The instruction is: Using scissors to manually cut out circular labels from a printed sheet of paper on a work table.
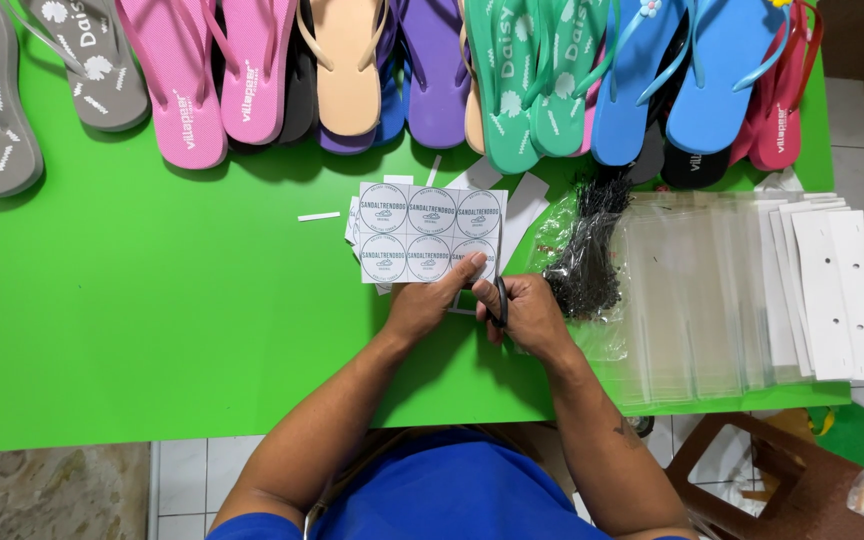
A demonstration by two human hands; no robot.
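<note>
My left hand (422, 300) pinches the lower right edge of a white sheet of round printed labels (427, 232) lying on the green table (152, 300). Right beside it, my right hand (527, 312) grips black scissors (501, 300), whose blades sit at the sheet's bottom right corner. Both hands meet near the table's front middle.
A row of flip-flops in grey, pink, beige, purple, green, blue and red (432, 70) lines the far edge. A bundle of black ties (587, 255) and a stack of clear bags with white header cards (742, 290) lie at right. Paper scraps (319, 216) lie near the sheet. A wooden stool (762, 480) stands below right.
</note>
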